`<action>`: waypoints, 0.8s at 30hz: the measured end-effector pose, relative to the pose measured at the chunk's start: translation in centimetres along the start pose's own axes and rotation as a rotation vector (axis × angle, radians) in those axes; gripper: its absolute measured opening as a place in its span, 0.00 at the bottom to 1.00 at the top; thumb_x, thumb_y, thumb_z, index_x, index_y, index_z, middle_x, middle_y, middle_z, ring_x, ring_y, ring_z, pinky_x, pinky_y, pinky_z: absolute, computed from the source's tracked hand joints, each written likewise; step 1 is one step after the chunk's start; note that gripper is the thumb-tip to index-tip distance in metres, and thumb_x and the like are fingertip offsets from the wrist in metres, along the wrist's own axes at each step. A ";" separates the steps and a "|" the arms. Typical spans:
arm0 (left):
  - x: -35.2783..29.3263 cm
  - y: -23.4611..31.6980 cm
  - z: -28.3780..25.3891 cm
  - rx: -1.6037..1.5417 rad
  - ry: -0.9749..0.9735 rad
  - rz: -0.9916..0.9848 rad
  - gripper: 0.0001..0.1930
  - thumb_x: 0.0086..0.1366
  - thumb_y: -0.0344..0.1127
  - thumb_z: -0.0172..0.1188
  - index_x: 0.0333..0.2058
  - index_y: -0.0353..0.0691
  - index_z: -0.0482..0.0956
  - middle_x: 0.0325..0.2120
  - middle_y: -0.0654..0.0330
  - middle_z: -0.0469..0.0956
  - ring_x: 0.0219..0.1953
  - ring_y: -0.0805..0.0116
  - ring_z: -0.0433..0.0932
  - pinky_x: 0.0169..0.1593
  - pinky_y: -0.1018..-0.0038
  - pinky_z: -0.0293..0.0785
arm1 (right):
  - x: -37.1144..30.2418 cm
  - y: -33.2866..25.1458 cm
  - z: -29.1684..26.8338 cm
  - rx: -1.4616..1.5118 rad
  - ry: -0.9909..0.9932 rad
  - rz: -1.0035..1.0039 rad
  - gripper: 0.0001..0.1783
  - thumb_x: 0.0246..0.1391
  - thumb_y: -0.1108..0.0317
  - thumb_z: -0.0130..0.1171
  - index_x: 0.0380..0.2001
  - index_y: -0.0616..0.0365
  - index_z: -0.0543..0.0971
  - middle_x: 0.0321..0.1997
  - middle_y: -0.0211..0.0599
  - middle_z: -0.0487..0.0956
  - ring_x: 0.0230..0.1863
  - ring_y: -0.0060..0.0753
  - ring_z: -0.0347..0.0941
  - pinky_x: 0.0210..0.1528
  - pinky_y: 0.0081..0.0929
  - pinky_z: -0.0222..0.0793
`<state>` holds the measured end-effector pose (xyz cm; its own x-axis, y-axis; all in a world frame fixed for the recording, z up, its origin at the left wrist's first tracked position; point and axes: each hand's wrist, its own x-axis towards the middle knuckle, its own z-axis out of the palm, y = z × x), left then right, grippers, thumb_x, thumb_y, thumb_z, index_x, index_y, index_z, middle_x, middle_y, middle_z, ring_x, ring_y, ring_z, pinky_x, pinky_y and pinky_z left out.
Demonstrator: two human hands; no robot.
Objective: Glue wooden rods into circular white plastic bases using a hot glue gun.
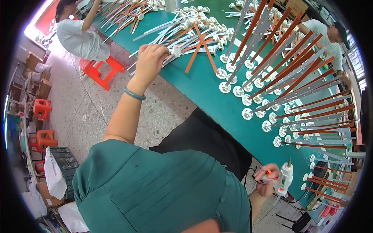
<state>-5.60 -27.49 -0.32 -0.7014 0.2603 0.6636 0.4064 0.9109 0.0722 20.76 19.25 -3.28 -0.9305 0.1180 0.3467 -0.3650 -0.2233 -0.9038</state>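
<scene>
My left hand (150, 62) is stretched over the table's far left edge, fingers closed in a pinch. A white round base (176, 51) shows at its fingertips, seemingly part of a strip piece, though the fingers hide the grip. Beyond it lies a heap of silver and brown strips (165, 33) with white round ends. At lower right, my right hand (265, 179) is wrapped around a white glue gun (286, 179) with an orange trigger, its nozzle tilted upward.
Many strips (268, 77) stand on white round bases in rows along the right of the green table (210, 105). Two other people, at upper left (77, 37) and upper right (326, 42), work beside it. Red stools (103, 72) and a dark crate (64, 167) stand on the left floor.
</scene>
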 end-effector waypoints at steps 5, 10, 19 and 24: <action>1.7 8.4 -5.4 -0.099 0.005 0.283 0.08 0.57 0.30 0.62 0.37 0.46 0.79 0.33 0.65 0.78 0.42 0.65 0.78 0.52 0.65 0.65 | 1.3 0.5 3.4 -0.204 0.051 0.069 0.14 0.47 0.79 0.63 0.33 0.56 0.68 0.46 0.57 0.75 0.33 0.38 0.78 0.37 0.30 0.77; 0.9 16.0 -5.8 -0.228 0.182 0.806 0.08 0.56 0.32 0.63 0.36 0.50 0.83 0.34 0.70 0.79 0.43 0.71 0.80 0.52 0.66 0.63 | 4.6 1.5 7.9 -0.148 -0.078 0.076 0.32 0.38 0.60 0.80 0.39 0.54 0.68 0.62 0.51 0.66 0.59 0.51 0.72 0.46 0.34 0.82; 0.7 19.2 -4.2 -0.372 0.250 0.864 0.07 0.55 0.33 0.62 0.34 0.49 0.81 0.36 0.70 0.77 0.49 0.70 0.76 0.55 0.66 0.67 | 5.3 0.7 10.0 -0.080 -0.128 0.153 0.24 0.47 0.84 0.65 0.36 0.51 0.61 0.54 0.44 0.69 0.63 0.45 0.68 0.65 0.45 0.63; -0.5 17.7 -3.0 -0.917 0.438 0.140 0.22 0.56 0.24 0.64 0.51 0.40 0.73 0.46 0.60 0.73 0.45 0.64 0.76 0.52 0.67 0.69 | 5.1 1.7 9.3 -0.036 -0.064 0.085 0.24 0.46 0.86 0.65 0.36 0.52 0.62 0.53 0.44 0.70 0.61 0.45 0.70 0.63 0.46 0.66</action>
<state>3.69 -12.43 2.82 -0.4125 0.0387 0.9101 0.8883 0.2384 0.3925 15.14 10.45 -0.74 -0.9586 0.0378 0.2822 -0.2840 -0.1952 -0.9387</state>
